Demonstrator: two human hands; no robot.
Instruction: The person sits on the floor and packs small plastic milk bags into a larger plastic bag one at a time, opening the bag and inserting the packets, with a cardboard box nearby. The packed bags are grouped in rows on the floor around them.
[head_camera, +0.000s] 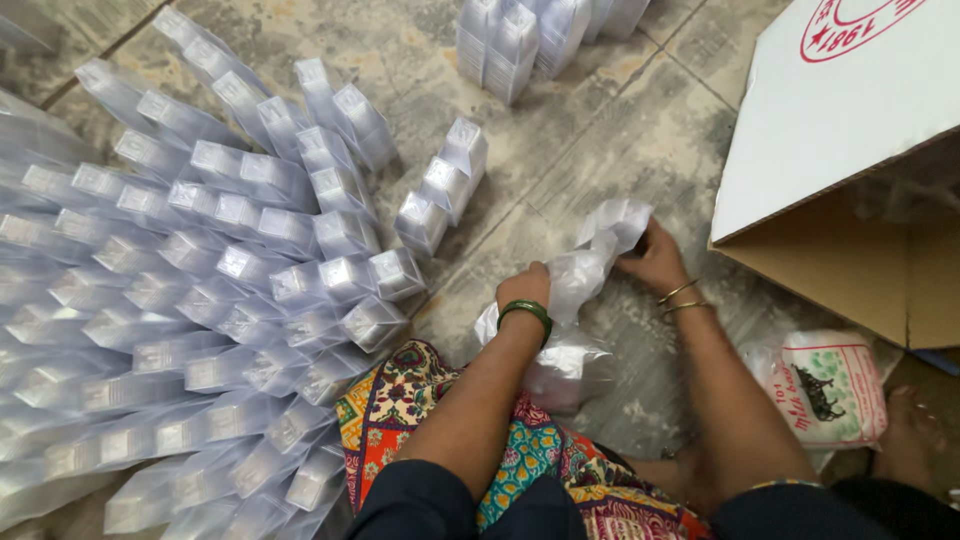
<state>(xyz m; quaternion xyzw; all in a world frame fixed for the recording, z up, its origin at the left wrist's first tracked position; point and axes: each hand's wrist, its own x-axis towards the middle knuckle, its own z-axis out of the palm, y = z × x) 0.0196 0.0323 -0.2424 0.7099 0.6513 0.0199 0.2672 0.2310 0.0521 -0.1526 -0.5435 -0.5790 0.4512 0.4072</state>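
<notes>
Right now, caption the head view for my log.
Both hands, left hand and right hand, grip a clear plastic box beside stacked boxes.

Folded boxes (200, 290) piled on floor (600, 150) at left. More boxes (520, 40) stacked far, top centre. Carton (850, 170) at right, w/ bag (825, 385) on floor just in front of it. Both hands (590, 280) btwn pile & carton.

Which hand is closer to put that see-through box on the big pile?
Probably the left hand. It grips the near end of the clear folded plastic box, on the side where the pile of clear plastic boxes lies. The right hand holds the far end, nearer the open cardboard carton.
</notes>
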